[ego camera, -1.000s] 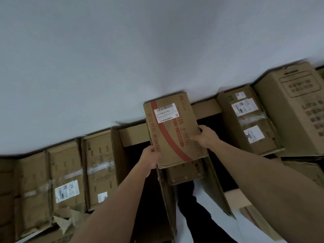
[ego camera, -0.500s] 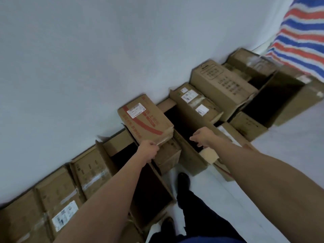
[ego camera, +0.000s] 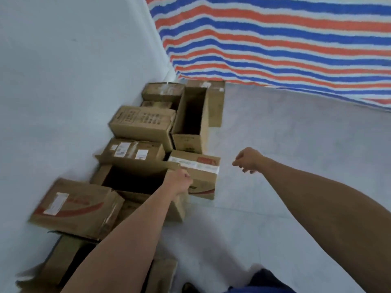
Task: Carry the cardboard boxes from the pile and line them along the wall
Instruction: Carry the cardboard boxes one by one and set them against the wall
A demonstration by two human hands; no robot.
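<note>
Standing over a row of cardboard boxes (ego camera: 163,92) lined along a pale wall (ego camera: 63,81), a person holds both bare arms out, with nothing visible in either hand's grip. The left hand (ego camera: 178,181) is curled into a fist in front of the rim of an open carton (ego camera: 131,176), and whether it touches the cardboard cannot be told. The right hand (ego camera: 248,160) hangs over the grey floor (ego camera: 285,197), fingers loosely curled and empty. A red-striped box (ego camera: 74,208) with a white label (blurred, its print unreadable) lies tilted atop other cartons against the wall, beside the left forearm and well apart from both hands. Just beyond the left fist sits a small taped box (ego camera: 201,178) with red print, on the floor side of the row. Farther along the wall come a labelled box (ego camera: 133,150), a printed box (ego camera: 143,123) and a tall open box (ego camera: 192,115) with a dark interior. A tarpaulin (ego camera: 275,39) striped red, blue and white closes off the far end. A dark shoe (ego camera: 188,288) shows at the bottom edge.
</note>
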